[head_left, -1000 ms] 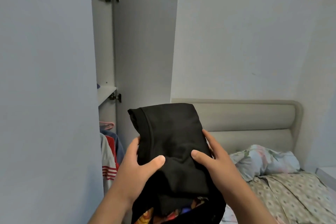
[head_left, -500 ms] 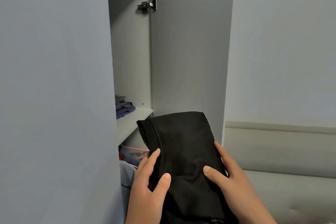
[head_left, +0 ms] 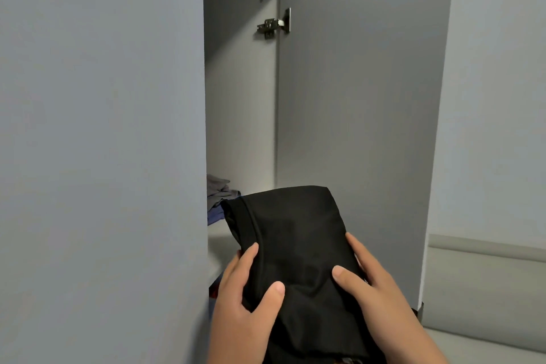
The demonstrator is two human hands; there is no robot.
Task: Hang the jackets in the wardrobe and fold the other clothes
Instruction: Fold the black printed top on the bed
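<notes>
Left hand (head_left: 245,301) and right hand (head_left: 369,287) grip a folded black cloth garment (head_left: 292,245) at the white wardrobe shelf (head_left: 218,242), beside folded grey and purple clothes (head_left: 218,198).

Left hand (head_left: 243,309), right hand (head_left: 376,292) — both clasping, thumbs uppermost

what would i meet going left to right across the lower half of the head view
left wardrobe door → folded clothes on the shelf → black folded garment → open wardrobe door → bed headboard. The left hand and right hand overlap the garment, so they are left out.
</notes>
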